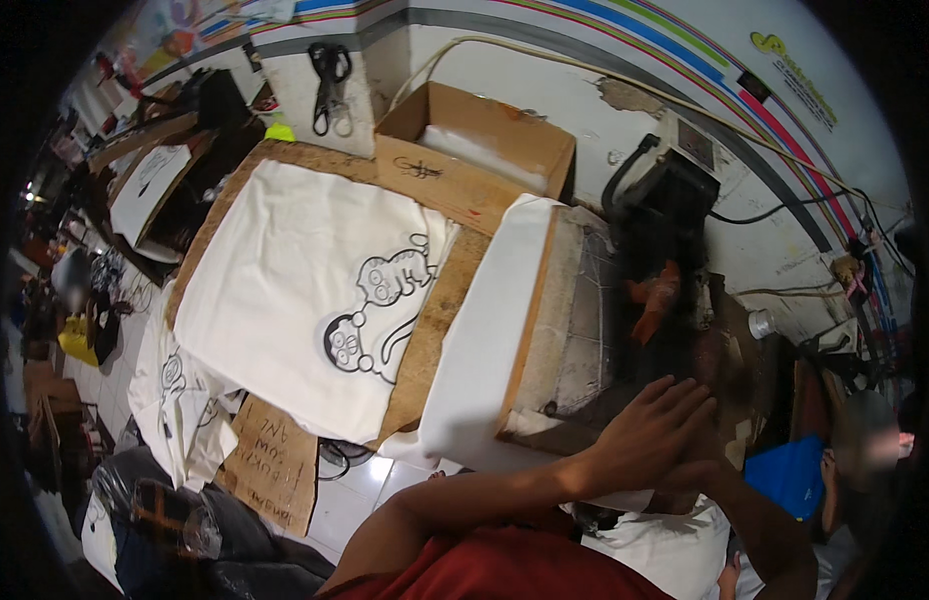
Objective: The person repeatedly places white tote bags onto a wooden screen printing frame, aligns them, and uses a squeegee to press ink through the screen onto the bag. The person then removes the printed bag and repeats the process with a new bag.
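The two hands meet just over the near right corner of a grey panel with a wooden edge (577, 345), the thing nearest them. The left hand (650, 430) lies across the right hand (697, 470), its fingers stretched out and close together. The right hand is mostly hidden beneath, so I cannot tell whether it grips anything. A plain white cloth (475, 330) runs along the panel's left side, and a dark machine (680, 190) stands beyond the hands, by the wall.

Further left, well apart from the hands, a white fabric piece (285, 270) with a black-line cartoon print lies flat on a worn brown wooden tabletop (425, 355). An open cardboard box (435, 180) sits at its far edge. Behind runs a white wall (545, 65) with coloured stripes; below is a tiled floor (360, 490).
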The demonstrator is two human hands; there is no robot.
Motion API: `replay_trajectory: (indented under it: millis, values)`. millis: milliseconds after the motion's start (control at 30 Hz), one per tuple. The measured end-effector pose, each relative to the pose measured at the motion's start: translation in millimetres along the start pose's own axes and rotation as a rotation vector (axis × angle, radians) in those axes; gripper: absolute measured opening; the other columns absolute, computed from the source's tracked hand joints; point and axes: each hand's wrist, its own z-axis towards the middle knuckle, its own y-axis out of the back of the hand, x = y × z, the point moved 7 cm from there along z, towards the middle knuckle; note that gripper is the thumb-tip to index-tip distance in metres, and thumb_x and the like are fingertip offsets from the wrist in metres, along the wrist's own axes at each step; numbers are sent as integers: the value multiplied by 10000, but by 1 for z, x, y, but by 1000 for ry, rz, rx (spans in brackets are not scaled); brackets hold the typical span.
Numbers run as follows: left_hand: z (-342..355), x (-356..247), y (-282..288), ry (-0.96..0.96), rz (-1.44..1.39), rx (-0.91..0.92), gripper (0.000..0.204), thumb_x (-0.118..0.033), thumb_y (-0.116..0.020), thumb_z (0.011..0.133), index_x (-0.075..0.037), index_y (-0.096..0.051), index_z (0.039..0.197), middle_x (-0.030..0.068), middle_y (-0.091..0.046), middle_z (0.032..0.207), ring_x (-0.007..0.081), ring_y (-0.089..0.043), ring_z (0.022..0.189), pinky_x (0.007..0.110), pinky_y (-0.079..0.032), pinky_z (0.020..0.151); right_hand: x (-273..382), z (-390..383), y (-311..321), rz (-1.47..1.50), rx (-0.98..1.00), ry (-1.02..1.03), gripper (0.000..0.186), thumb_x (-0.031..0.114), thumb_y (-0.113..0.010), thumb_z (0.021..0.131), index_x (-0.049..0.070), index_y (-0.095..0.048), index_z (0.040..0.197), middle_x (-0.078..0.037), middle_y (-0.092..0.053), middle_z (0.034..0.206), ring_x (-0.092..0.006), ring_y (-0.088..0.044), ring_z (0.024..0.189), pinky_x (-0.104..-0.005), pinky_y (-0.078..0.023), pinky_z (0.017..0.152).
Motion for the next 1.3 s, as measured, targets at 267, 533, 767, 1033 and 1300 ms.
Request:
replay_trajectory:
  millis: [267,533,767,1033,1300]
  values:
    - [-16,-3,4,-6,11,-238,585,-492,-634,803,13,-597,1096,160,-642,1031,291,-610,981,442,-410,971,5,-16,-2,-14,-12,-25,393,317,-755,642,63,-610,905,-102,-605,856,-220,-623,815,-350,-501,676]
    - [-19,-2,11,-51,-53,-402,407,-343,-681,790,-5,-625,1011,122,-639,925,257,-614,852,421,-450,909,-16,-32,-20,49,30,-63,383,310,-749,635,75,-604,901,-96,-608,864,-235,-632,825,-359,-505,690]
    - [-20,-2,18,-91,-48,-540,234,-202,-712,754,-41,-666,917,88,-669,899,210,-653,782,357,-506,776,-16,-33,-19,59,16,4,275,283,-708,670,95,-619,851,-77,-632,820,-254,-646,768,-385,-509,663]
    - [-26,-8,23,-176,4,-567,215,-72,-736,670,-34,-667,869,109,-677,848,233,-655,735,342,-496,697,-1,-16,-7,175,-2,84,273,240,-689,612,72,-603,809,-124,-640,779,-338,-634,741,-425,-496,626]
    - [10,-55,45,-209,37,-607,199,-91,-744,697,-45,-646,864,93,-653,790,259,-620,678,345,-473,650,28,-34,65,349,-222,211,317,197,-704,639,47,-618,905,-126,-661,872,-304,-655,826,-379,-525,706]
